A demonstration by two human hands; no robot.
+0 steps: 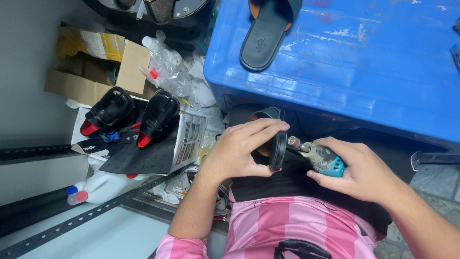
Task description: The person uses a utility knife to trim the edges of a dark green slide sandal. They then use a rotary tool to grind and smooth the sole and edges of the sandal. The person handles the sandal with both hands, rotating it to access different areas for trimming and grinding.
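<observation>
The left hand (242, 151) is curled round a black sandal (277, 149), fingers over its top edge and thumb underneath, holding it on edge just above the person's lap. The right hand (357, 168) is closed round a small teal rotary tool (322, 158), its body tucked into the palm. The tool's pinkish grinding tip (293, 142) sits right against the sandal's edge, touching or as good as touching it; I can't tell which from here.

In front of them stands a big blue plastic crate (345, 62), scuffed with white marks, serving as a worktop. A second black sandal (268, 31) lies flat on its lid, well apart from the hands.

Off to the person's left, on the floor, a pair of glossy black shoes with red soles (129, 115) rests on a sheet of dark paper (143, 158) beside a printed leaflet. Beyond those sit an open cardboard box (96, 62) and a crumpled clear plastic bag (165, 67). A white plastic jug (103, 187) with red and blue caps lies on its side nearer the metal rail
</observation>
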